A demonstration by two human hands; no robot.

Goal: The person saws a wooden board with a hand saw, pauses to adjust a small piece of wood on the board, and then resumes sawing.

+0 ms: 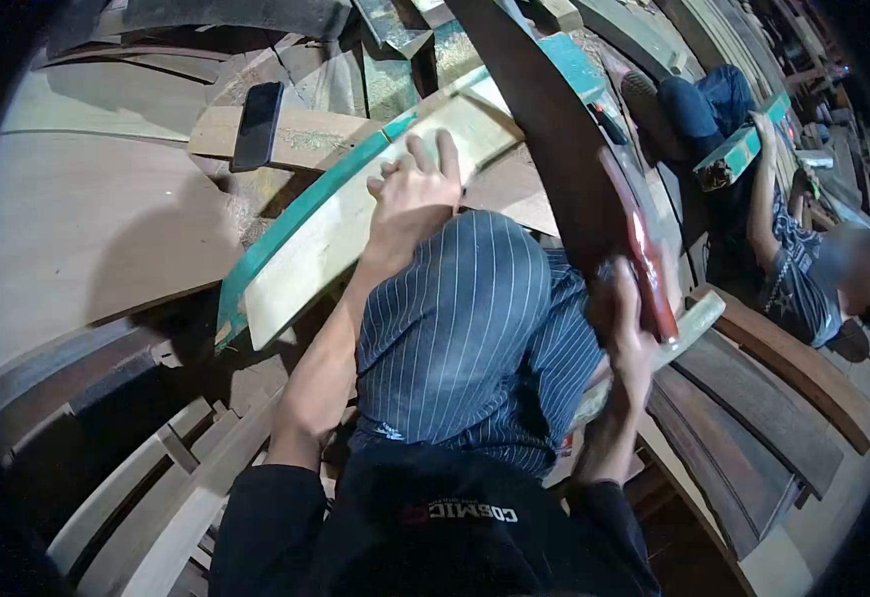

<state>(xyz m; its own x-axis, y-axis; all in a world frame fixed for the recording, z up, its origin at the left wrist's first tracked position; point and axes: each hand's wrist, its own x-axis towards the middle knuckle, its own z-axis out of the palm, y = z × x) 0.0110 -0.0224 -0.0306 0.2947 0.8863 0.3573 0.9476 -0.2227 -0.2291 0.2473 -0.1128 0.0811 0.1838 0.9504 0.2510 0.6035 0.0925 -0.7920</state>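
Note:
My right hand (626,323) is wrapped around the red handle of a hand saw (544,119), whose broad dark blade reaches up to the top of the view. Motion slightly blurs this hand and the handle. With fingers apart, my left hand (413,199) lies on a pale curved wooden board (321,254). Along that board's far edge runs a green-painted strip (301,224). My bent knee, in striped trousers, is beside the left hand and overlaps the board in this view. The saw blade passes across the board's upper right end.
A phone (258,126) lies on a plank (326,134) beyond the green edge. Sawdust and offcuts surround it. A large pale panel (87,219) is at left, with stacked curved timbers (146,497) below. At right, another person (803,249) sits holding a green-painted wood piece (744,144), near dark boards (754,418).

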